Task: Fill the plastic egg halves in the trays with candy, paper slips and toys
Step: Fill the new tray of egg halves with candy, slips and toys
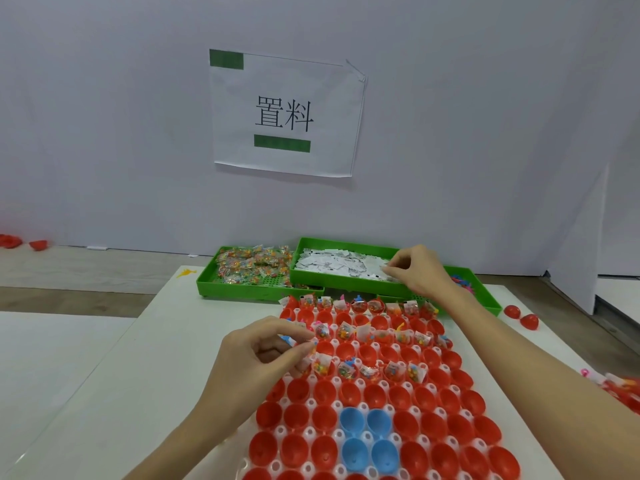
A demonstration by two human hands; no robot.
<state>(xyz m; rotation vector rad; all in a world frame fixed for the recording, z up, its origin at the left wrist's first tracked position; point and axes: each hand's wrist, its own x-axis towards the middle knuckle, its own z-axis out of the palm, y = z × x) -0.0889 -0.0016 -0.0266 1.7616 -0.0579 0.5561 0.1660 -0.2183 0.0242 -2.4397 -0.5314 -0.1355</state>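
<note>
Paper slips (341, 264) pinched by right-hand fingers (393, 270), left hand (263, 355) pinching another at mid-frame: several could lift together, overfilling one red egg half (325, 348).

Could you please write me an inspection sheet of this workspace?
Surface: white table.
Job's things: egg tray of red halves, four blue; far rows partly filled, near rows empty. Green trays hold candy, slips and toys.
Clutter: loose red halves right of the trays.
Hands: left hand pinches small items over the egg tray; right hand picks at the slips.
Cables: nothing seen.
Surroundings: white wall, paper sign.
</note>
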